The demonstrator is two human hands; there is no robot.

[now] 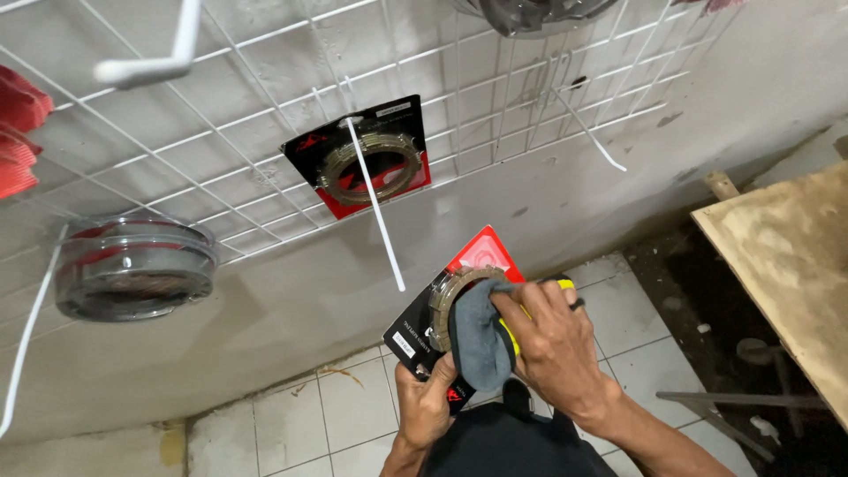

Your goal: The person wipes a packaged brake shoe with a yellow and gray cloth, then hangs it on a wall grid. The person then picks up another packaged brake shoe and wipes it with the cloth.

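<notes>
1. The left hand is clenched on the lower corner of a flat packaged part, held up in front of the wall, low in the view.
2. That package is a stiff black-and-red card with a clear blister over a round ring of brownish friction discs; a small white label sits near its lower left edge.
3. The right hand presses a soft grey cloth against the face of the package, fingers bunching the fabric (a strip of yellow shows at the cloth's edge, and a dark ring sits on one finger).
4. Above, a second package of the same kind hangs on a long white peg of the white wire grid fixed to the wall; its card is black with red corners and a small pale label at the top.
5. At the left, a round clear plastic tub with a red-tinted band hangs by the grid.
6. Red items show at the far left edge, too cropped to tell.
7. The wall is rough, stained grey plaster; the floor is pale square tile.
8. A bare plywood board lies at the right, well apart from the hands.
</notes>
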